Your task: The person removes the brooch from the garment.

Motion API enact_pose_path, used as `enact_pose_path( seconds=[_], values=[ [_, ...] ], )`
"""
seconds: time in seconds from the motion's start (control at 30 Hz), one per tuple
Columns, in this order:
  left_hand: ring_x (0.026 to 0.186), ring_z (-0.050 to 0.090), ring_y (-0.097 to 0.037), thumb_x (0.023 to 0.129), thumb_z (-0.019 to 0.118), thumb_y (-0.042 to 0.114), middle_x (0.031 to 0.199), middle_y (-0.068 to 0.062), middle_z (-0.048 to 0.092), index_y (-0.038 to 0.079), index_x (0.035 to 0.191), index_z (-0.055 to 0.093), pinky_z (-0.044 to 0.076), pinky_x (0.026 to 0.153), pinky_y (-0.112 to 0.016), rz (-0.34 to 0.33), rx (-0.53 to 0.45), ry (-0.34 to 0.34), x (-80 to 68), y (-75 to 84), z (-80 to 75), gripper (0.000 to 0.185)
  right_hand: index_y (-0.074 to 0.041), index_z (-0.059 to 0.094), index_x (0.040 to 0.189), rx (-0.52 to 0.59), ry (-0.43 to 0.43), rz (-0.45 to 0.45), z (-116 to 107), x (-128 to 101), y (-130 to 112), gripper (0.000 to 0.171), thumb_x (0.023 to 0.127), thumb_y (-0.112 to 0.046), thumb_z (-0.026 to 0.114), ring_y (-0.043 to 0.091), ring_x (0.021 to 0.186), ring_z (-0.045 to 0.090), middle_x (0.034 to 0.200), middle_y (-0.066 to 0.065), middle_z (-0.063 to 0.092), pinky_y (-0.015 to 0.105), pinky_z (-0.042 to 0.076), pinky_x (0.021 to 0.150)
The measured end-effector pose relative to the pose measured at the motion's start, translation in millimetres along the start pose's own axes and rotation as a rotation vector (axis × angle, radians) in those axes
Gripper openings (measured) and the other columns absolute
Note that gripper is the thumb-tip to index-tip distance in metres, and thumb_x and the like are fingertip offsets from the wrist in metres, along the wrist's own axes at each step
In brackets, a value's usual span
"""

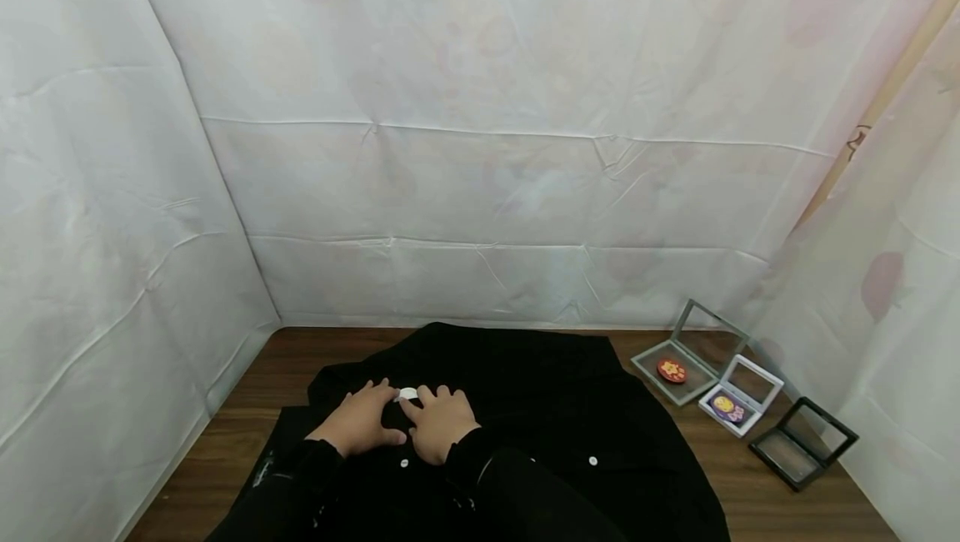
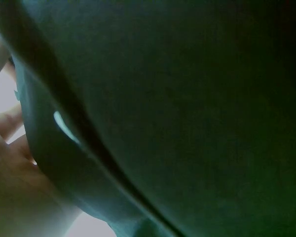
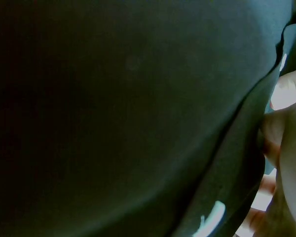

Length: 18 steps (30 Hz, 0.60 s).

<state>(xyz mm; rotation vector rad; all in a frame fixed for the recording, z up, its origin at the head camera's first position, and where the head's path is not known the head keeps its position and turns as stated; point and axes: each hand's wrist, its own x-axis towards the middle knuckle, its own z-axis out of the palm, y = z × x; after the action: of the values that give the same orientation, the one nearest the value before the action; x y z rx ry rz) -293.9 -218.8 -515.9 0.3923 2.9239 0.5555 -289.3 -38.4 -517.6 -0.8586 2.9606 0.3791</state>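
Observation:
A black buttoned shirt [image 1: 540, 392] lies spread over the brown wooden table, with small white buttons [image 1: 593, 461] showing on it. Near its upper left part is a white label [image 1: 408, 393]. My left hand [image 1: 362, 419] rests on the cloth to the left of the label, fingers spread forward and thumb toward the right. Just right of the label, my right hand [image 1: 441, 425] touches the fabric with its fingers extended. Both index fingertips are right at the label. Dark cloth [image 2: 187, 98] fills most of the left wrist view; the right wrist view shows fabric [image 3: 113, 108] beside the fingers.
Three open hinged cases stand at the right of the table: a grey one [image 1: 637, 361] with a red oval piece [image 1: 671, 371], a white one [image 1: 763, 373] with a purple piece [image 1: 727, 408], and a black one [image 1: 843, 448]. White sheets [image 1: 480, 192] hang behind and at both sides.

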Motion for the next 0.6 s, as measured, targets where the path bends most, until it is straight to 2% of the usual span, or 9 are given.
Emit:
enact_pose_path(
  seconds=[0.3,0.6],
  values=[
    [0.144,0.035,-0.053,0.081,0.089,0.039,0.154,-0.026,0.045,0.006,0.141,0.06,0.027,0.108,-0.077,-0.01,0.001,-0.009,1.1,0.7,2.0,0.075,-0.048,0.033,0.158,0.007,0.005,-0.008,4.4,0.5,0.6,0.053,0.107,-0.055,0.045,0.017,0.118,0.054,0.151,-0.01,0.046,0.037,0.049,0.092],
    [0.145,0.031,-0.054,0.082,0.089,0.034,0.156,-0.028,0.042,0.004,0.143,0.057,0.023,0.109,-0.078,-0.032,-0.037,-0.02,-4.8,7.8,-3.5,0.075,-0.047,0.034,0.159,0.023,0.034,-0.014,9.4,2.3,1.8,0.055,0.106,-0.055,0.047,0.018,0.123,0.054,0.153,-0.009,0.045,0.037,0.049,0.093]
  ],
)
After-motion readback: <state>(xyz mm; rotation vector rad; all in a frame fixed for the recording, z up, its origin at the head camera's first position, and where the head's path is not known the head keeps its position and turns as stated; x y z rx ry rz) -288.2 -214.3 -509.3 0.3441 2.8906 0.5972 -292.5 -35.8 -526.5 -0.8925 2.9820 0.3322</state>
